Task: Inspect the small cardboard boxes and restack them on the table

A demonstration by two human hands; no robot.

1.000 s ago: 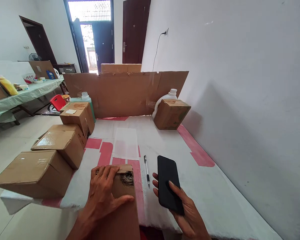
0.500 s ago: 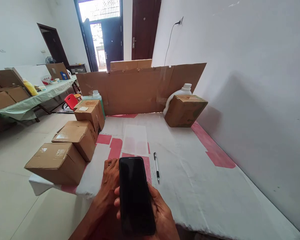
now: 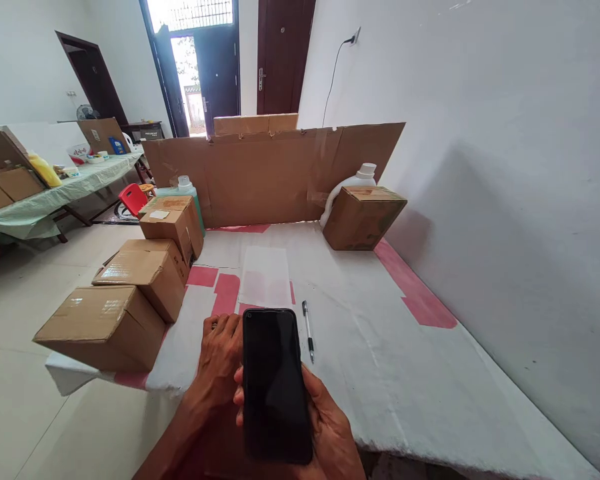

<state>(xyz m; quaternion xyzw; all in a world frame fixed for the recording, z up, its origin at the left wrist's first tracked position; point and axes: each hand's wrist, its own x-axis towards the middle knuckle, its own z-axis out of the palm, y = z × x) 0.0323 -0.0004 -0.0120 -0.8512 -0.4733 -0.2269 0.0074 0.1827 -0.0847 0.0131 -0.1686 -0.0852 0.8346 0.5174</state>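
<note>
My right hand [image 3: 330, 427] is wrapped round a black phone [image 3: 276, 383] with a dark screen and holds it upright over the table's near edge. Just to its left my left hand [image 3: 221, 357] rests palm down, fingers bent over the far edge of a cardboard box [image 3: 220, 448]. The phone and my arms hide most of that box. A pen [image 3: 307, 330] lies on the white table cover [image 3: 380, 347] just right of the phone. A white sheet of paper [image 3: 266, 277] lies beyond it.
Three sealed cardboard boxes [image 3: 103, 327] [image 3: 145, 270] [image 3: 173, 223] line the table's left edge. Another box [image 3: 363, 217] and a white jug [image 3: 353, 183] stand at the back right before an upright cardboard sheet [image 3: 275, 173]. A white wall is on the right. A red chair [image 3: 133, 199] and a second table [image 3: 55, 190] are at the left.
My right hand lifted the phone from the right of the pen to in front of my left hand, where it hides the box. The view has shifted slightly.
</note>
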